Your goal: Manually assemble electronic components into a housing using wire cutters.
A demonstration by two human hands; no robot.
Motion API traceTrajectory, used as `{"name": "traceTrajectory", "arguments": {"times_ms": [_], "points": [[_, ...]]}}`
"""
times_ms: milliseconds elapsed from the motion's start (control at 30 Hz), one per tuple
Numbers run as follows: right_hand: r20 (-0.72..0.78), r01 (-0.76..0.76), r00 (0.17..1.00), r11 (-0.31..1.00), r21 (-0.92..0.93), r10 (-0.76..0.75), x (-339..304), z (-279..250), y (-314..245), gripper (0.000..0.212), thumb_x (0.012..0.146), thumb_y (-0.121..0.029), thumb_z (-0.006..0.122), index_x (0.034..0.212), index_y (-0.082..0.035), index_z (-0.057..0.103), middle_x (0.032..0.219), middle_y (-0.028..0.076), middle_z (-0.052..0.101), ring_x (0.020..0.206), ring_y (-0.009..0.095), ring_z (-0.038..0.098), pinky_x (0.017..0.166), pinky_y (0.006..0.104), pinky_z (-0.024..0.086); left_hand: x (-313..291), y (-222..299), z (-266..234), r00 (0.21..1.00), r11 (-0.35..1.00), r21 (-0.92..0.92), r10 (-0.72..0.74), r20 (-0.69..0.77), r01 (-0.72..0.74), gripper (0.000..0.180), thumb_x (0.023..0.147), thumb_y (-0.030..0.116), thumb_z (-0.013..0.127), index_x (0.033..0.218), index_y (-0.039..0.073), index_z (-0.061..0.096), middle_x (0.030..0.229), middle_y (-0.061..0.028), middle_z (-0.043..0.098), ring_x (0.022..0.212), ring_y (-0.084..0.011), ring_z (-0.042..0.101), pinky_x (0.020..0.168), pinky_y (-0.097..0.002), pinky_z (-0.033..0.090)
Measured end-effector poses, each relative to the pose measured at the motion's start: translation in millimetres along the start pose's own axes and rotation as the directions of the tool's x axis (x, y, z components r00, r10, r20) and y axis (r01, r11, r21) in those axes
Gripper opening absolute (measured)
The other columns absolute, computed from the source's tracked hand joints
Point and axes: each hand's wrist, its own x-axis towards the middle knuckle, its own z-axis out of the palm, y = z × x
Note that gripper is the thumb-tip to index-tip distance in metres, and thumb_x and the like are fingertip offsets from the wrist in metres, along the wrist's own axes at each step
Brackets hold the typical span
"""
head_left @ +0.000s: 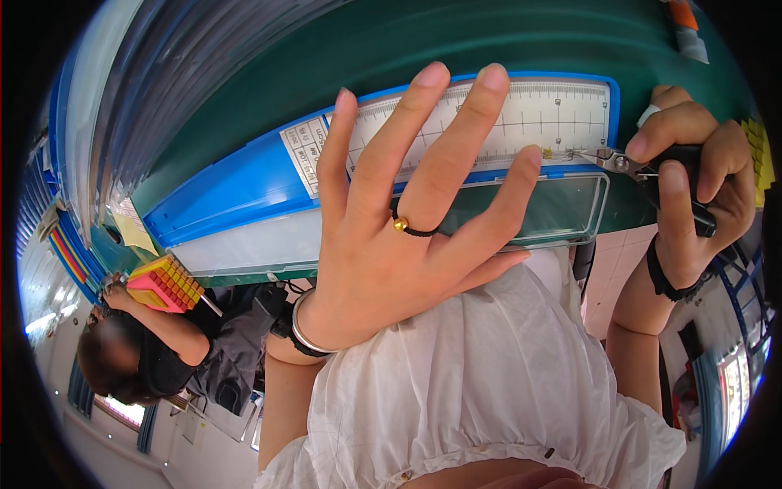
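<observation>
My left hand (403,196) lies with its fingers spread across a long blue case (236,187), holding nothing. Under the fingers, a white card (562,110) with ruler markings and grid lines lines the case. My right hand (692,171) grips small pliers (623,163) with black handles and a metal head. Their narrow jaws reach left over the card's right end, close to my left index fingertip. A tiny yellowish bit (550,153) shows at the jaw tips, too small to name. The case's clear lid (562,208) is hinged back toward me.
Beneath the case is a green tabletop (269,106). Clear plastic sheets or sleeves (155,98) rise at the far left. Yellow-and-pink bins (167,285) stand near another person (175,342) at left. An orange-capped tube (688,33) lies far right, and a yellow bin (757,159) sits beyond my right hand.
</observation>
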Motion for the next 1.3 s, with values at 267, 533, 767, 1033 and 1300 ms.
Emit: {"name": "traceTrajectory", "arguments": {"times_ms": [267,533,767,1033,1300], "points": [[-0.033,-0.031,0.999,0.999,-0.018,0.030,0.6,2.7,-3.4,0.021,0.089,0.000,0.056,0.090,-0.010,0.037,0.092,0.021,0.066,0.079,0.019,0.053,0.092,0.0435,0.040,-0.9,1.4,-1.4,1.000,1.000,0.018,-0.015,0.024,0.014,0.060,0.072,0.062,0.072,0.122,0.028,0.073,0.153,-0.0146,0.048,0.140,-0.0366,0.042,0.116,-0.0581,0.026],[-0.037,-0.021,0.999,1.000,-0.010,0.020,-0.1,1.8,-1.6,0.021,0.089,0.000,0.056,0.090,-0.010,0.038,0.091,0.021,0.066,0.080,0.019,0.053,0.089,0.0423,0.041,0.3,1.1,-2.1,1.000,1.000,0.001,-0.020,0.007,0.020,0.058,0.072,0.061,0.073,0.118,0.027,0.074,0.150,-0.0151,0.051,0.140,-0.0367,0.043,0.116,-0.0565,0.026],[-0.048,0.007,0.999,1.000,0.019,-0.006,0.1,7.1,-0.8,0.021,0.088,0.000,0.056,0.089,-0.011,0.038,0.090,0.021,0.067,0.078,0.020,0.052,0.087,0.0417,0.040,-2.3,-1.0,-2.0,1.000,1.000,-0.025,-0.014,-0.002,0.014,0.058,0.072,0.061,0.073,0.118,0.027,0.074,0.150,-0.0155,0.052,0.139,-0.0367,0.044,0.116,-0.0554,0.025],[-0.082,-0.005,0.997,0.999,0.044,0.008,-0.3,5.6,-0.5,0.021,0.088,-0.001,0.055,0.093,-0.011,0.038,0.094,0.021,0.065,0.083,0.020,0.050,0.088,0.0409,0.039,-3.8,-3.7,-3.7,1.000,1.000,-0.010,-0.011,0.004,0.011,0.061,0.074,0.061,0.073,0.122,0.022,0.073,0.149,-0.0161,0.052,0.140,-0.0370,0.045,0.117,-0.0538,0.024],[-0.080,0.001,0.997,1.000,0.030,0.002,-1.4,9.2,-2.6,0.021,0.088,-0.001,0.057,0.093,-0.009,0.038,0.094,0.020,0.066,0.085,0.019,0.049,0.090,0.0385,0.039,-6.3,-6.0,-1.9,0.999,1.000,0.013,0.018,-0.030,-0.018,0.061,0.076,0.059,0.076,0.123,0.020,0.072,0.149,-0.0154,0.053,0.140,-0.0373,0.044,0.118,-0.0564,0.021]]}}
